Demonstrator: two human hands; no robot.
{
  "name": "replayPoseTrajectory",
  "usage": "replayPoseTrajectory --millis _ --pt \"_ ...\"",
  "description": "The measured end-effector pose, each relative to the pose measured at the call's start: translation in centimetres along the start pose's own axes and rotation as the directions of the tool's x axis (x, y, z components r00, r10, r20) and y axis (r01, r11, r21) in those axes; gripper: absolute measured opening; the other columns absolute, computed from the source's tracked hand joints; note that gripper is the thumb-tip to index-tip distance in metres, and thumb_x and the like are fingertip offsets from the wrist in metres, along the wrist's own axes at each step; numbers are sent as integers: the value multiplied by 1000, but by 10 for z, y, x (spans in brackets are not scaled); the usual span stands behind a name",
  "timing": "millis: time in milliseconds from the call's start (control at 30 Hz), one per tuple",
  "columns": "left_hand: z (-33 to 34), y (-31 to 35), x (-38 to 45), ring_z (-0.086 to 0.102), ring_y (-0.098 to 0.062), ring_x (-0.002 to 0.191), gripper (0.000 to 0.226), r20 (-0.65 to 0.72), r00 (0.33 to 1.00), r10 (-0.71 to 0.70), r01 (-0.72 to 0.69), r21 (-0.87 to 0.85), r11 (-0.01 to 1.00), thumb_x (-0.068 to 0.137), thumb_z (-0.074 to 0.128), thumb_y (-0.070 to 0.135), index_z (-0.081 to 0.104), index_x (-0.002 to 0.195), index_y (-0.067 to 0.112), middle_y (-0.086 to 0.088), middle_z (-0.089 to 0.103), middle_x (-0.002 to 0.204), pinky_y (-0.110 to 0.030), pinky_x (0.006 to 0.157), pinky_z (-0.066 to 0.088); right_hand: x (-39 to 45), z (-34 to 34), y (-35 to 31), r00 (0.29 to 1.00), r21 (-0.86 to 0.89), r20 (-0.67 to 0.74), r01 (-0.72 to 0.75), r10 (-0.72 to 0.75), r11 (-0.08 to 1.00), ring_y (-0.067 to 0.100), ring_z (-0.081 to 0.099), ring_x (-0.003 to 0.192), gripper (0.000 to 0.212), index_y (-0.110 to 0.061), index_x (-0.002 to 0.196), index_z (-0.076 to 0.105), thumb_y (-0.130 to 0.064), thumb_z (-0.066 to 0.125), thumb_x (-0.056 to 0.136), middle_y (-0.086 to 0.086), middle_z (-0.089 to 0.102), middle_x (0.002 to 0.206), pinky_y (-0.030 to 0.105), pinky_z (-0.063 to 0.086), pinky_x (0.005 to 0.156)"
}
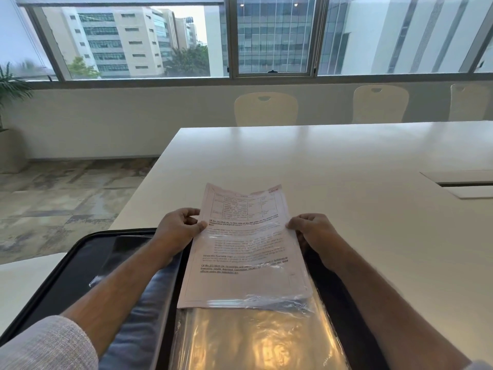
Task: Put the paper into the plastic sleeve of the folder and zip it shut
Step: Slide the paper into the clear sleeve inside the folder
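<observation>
A printed paper (240, 206) with a table and text lies partly inside a clear plastic sleeve (253, 295); its top part sticks out beyond the sleeve's mouth. My left hand (178, 225) pinches the left edge of the paper and sleeve. On the right edge, my right hand (310, 231) pinches the same way. The sleeve belongs to an open black zip folder (77, 268) lying on the white table (346, 161) in front of me. More glossy sleeves (253, 340) lie beneath.
The folder's zip edge (80, 239) runs around its left flap, which hangs over the table's left side. A cable hatch (464, 182) is set in the table at right. Cream chairs (265, 109) stand behind the far edge, below the windows. A potted plant (10, 86) stands far left.
</observation>
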State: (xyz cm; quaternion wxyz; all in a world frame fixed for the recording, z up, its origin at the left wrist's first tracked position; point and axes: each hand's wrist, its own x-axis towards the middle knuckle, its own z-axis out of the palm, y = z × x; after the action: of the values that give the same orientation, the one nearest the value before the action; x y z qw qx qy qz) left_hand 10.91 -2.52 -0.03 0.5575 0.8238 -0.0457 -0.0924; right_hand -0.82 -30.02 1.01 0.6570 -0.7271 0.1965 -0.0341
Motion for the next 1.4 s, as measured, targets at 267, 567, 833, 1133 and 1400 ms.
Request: replayPoseTrajectory --millis 267,567,833,1133,1400 --pt "-1 3 1 75 -32 75 5 27 997 -72 72 -19 997 79 62 10 64 74 9 -12 77 79 -47 77 61 3 6 2 996 14 -85 -6 8 1000 25 68 52 17 -4 74 68 -17 66 85 11 72 65 28 53 49" --pt "4 5 -4 75 -17 73 12 9 1000 8 -8 37 999 92 67 27 71 92 16 1 78 80 -27 61 57 3 2 1 1000 55 -20 -20 21 998 31 65 58 21 5 83 66 -16 66 81 21 68 73 35 55 56" --pt "5 13 -8 73 -34 78 29 26 998 -63 60 87 994 86 55 21 67 82 -5 -10 77 77 -41 71 58 4 -10 1 985 -16 174 -9 12 1000 33 69 71 29 6 92 69 -18 76 79 24 74 87 43 57 73" --pt "4 0 -5 74 -11 73 36 14 997 76 -77 117 990 84 75 38 60 117 34 4 74 87 -30 68 59 11 8 5 985 -60 -171 26 -36 998 27 65 55 38 5 71 65 -30 75 83 17 71 68 37 56 58" --pt "4 -5 3 69 -7 74 66 -4 995 102 -101 140 985 84 78 21 49 142 23 5 68 92 -14 55 50 10 1 -4 999 120 -22 -27 30 992 26 68 56 30 2 89 67 -28 72 85 15 75 76 32 56 48"
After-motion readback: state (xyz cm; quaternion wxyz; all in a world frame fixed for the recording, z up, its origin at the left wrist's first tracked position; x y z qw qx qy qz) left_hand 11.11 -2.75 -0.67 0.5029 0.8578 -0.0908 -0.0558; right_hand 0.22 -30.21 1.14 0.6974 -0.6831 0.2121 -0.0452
